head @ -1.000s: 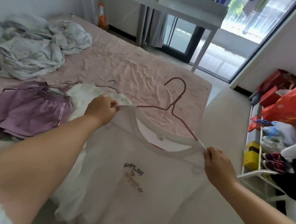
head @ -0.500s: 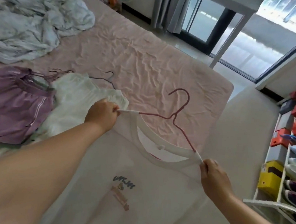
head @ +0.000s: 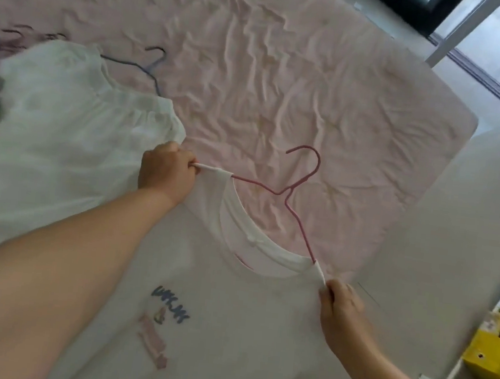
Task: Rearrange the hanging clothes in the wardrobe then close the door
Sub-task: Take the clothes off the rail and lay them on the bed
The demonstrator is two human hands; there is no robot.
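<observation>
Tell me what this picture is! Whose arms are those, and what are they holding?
The camera sits on a person's head and looks down, so the arms you see are that person's own. The left hand and the right hand each pinch a shoulder of a white T-shirt with a small print on its front. A pink hanger is inside the shirt; its hook sticks out of the neck. Beneath is a bed with a wrinkled pink sheet. Another white garment on a blue hanger lies there too. A yellow box sits on a shelf at the right.
</observation>
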